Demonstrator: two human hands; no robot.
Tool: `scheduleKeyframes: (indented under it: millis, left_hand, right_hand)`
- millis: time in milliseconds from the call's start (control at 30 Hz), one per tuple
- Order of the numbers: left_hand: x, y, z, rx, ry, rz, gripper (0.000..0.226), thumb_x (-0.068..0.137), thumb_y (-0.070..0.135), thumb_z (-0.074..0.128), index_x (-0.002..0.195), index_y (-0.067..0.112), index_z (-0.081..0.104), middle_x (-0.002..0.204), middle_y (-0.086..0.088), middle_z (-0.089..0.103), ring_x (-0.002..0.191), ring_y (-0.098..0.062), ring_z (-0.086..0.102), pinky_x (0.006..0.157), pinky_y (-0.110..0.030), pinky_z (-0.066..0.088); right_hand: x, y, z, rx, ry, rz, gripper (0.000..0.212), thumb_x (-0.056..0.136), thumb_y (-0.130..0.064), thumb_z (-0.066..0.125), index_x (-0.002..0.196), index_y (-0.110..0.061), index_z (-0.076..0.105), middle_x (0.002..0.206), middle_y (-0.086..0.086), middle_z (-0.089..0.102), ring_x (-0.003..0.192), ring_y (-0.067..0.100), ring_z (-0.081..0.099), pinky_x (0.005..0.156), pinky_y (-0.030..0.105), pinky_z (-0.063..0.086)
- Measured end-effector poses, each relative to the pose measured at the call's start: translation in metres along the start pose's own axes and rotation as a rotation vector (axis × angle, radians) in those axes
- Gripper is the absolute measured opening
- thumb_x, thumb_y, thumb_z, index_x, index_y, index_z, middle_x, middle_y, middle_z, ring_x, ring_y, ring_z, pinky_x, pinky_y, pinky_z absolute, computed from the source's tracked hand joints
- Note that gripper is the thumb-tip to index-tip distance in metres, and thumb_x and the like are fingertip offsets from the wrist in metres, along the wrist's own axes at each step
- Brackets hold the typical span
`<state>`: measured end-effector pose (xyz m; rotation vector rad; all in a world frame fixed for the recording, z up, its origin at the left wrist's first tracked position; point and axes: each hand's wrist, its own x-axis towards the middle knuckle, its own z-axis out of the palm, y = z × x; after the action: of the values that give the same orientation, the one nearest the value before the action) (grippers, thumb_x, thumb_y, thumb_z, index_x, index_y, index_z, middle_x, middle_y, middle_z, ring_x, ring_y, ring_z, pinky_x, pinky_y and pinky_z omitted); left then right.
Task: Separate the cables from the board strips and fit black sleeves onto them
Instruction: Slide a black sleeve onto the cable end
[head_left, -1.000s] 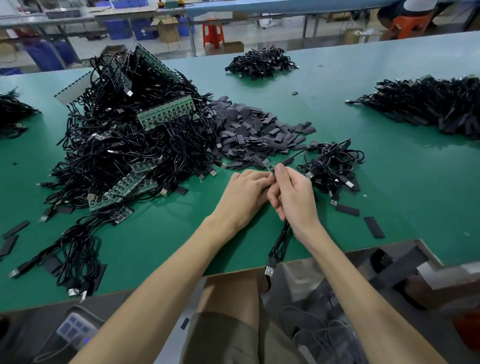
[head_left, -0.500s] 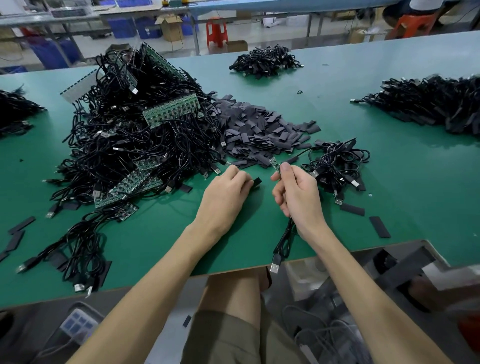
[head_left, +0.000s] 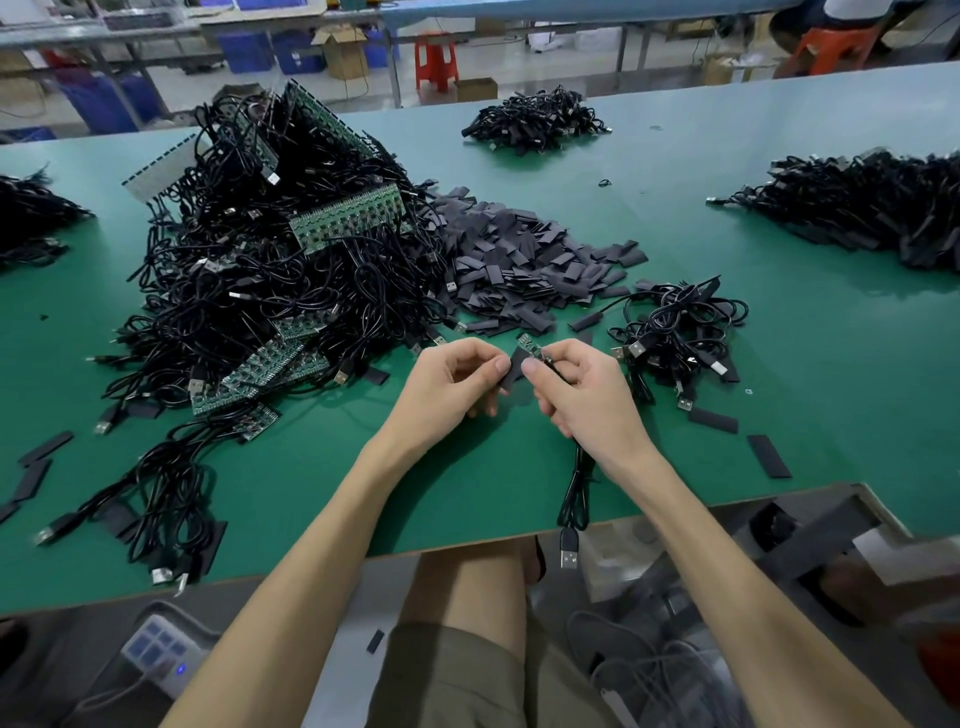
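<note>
My right hand grips a black cable near its end, where a small green board piece sticks up past the fingers. The cable's USB plug hangs over the table's front edge. My left hand pinches a flat black sleeve right beside that board tip. A big tangle of cables with green board strips is heaped at the left. Loose black sleeves are piled behind my hands.
A small bundle of separated cables lies right of my hands, with stray sleeves near the green table's front edge. More cable heaps sit at far right, back centre and far left.
My left hand drew away from the right, picked up a black sleeve from the table, and has come back with it to the cable's board tip.
</note>
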<state>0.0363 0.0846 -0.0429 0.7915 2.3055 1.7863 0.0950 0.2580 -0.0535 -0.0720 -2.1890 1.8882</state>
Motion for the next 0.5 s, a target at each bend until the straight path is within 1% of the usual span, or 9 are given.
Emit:
scheduleKeyframes:
  millis: [133, 267, 333, 433, 500]
  left_hand:
    - [0.0003, -0.0021, 0.0023, 0.130, 0.028, 0.032, 0.011, 0.100, 0.017, 0.065, 0.095, 0.010, 0.072, 0.065, -0.003, 0.071, 0.055, -0.016, 0.061, 0.052, -0.028, 0.048]
    - [-0.0009, -0.0034, 0.0062, 0.256, 0.010, 0.081, 0.013, 0.100, 0.018, 0.064, 0.101, 0.014, 0.077, 0.068, 0.006, 0.071, 0.061, -0.006, 0.064, 0.063, -0.018, 0.047]
    - [-0.0009, -0.0025, 0.0066, 0.216, -0.005, 0.097, 0.012, 0.100, 0.016, 0.065, 0.103, 0.014, 0.077, 0.071, 0.006, 0.072, 0.063, -0.005, 0.065, 0.064, -0.018, 0.047]
    - [-0.0009, -0.0014, 0.0028, 0.024, -0.046, 0.071, 0.013, 0.099, 0.009, 0.066, 0.105, 0.016, 0.075, 0.077, 0.006, 0.075, 0.065, -0.007, 0.067, 0.060, -0.025, 0.052]
    - [-0.0004, -0.0017, 0.0011, -0.052, -0.078, 0.050, 0.016, 0.098, 0.007, 0.065, 0.110, 0.009, 0.075, 0.082, 0.003, 0.076, 0.069, -0.009, 0.069, 0.062, -0.025, 0.054]
  right_hand:
    - [0.0002, -0.0001, 0.0006, -0.019, -0.002, 0.024, 0.015, 0.100, -0.025, 0.066, 0.092, -0.012, 0.062, 0.058, 0.000, 0.062, 0.044, 0.015, 0.043, 0.041, 0.025, 0.035]
    - [-0.0018, -0.0024, -0.0001, -0.036, -0.028, 0.007, 0.019, 0.100, -0.028, 0.067, 0.093, -0.011, 0.063, 0.058, 0.001, 0.062, 0.041, 0.015, 0.042, 0.040, 0.024, 0.035]
    - [-0.0024, -0.0033, -0.0004, -0.047, -0.030, 0.004, 0.019, 0.100, -0.029, 0.067, 0.093, -0.012, 0.064, 0.058, 0.001, 0.062, 0.041, 0.015, 0.043, 0.040, 0.024, 0.036]
    - [-0.0029, -0.0039, -0.0006, -0.043, -0.029, 0.004, 0.017, 0.100, -0.029, 0.067, 0.094, -0.013, 0.064, 0.058, 0.001, 0.062, 0.041, 0.014, 0.043, 0.040, 0.023, 0.036]
    - [-0.0027, -0.0040, -0.0009, -0.045, -0.027, 0.004, 0.017, 0.101, -0.029, 0.066, 0.093, -0.014, 0.064, 0.058, 0.001, 0.063, 0.041, 0.014, 0.044, 0.040, 0.023, 0.037]
